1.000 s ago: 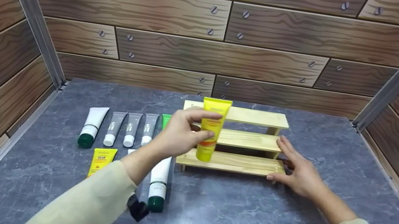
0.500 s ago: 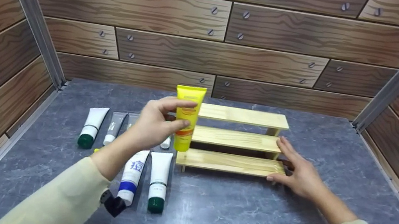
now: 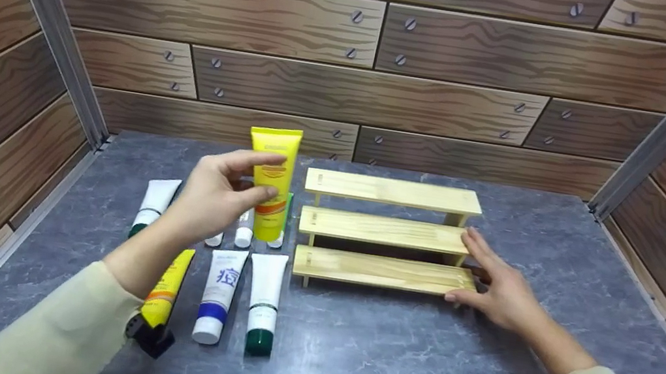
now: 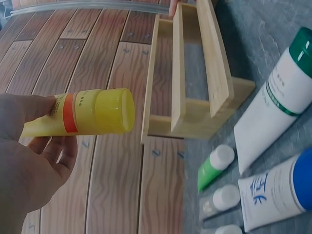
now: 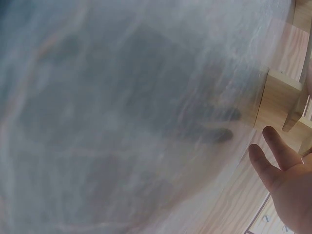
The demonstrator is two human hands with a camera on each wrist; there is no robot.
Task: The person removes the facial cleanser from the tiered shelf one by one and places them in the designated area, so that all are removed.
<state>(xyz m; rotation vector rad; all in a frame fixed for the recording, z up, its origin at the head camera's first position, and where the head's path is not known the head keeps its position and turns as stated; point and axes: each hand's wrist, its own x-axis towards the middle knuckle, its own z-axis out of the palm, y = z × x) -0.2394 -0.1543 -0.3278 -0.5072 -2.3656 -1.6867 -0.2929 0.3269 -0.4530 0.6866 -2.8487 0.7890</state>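
Observation:
In the head view, my left hand (image 3: 213, 195) pinches a yellow squeeze tube (image 3: 269, 210) between thumb and fingers, cap end down, left of the rack. The left wrist view shows the tube's yellow cap (image 4: 117, 109) pointing away from the palm. My right hand (image 3: 504, 298) touches the right end of a three-step wooden rack (image 3: 386, 231), thumb at the lowest step and fingertips at the middle one. Below the left hand lie a white tube with blue lettering (image 3: 223, 283) and a white tube with a green cap (image 3: 265, 296). My left forearm partly covers a second yellow tube (image 3: 165, 291).
Another green-capped white tube (image 3: 158, 197) lies at the far left. Small tubes, among them a grey one (image 4: 207, 207) and a green one (image 4: 209, 173), lie behind the left hand, largely hidden in the head view. Wood-patterned walls (image 3: 214, 11) enclose the grey table (image 3: 372, 364).
My left hand has moved left and slightly up with the yellow tube, from in front of the rack to beside it. The right hand stays at the rack's end.

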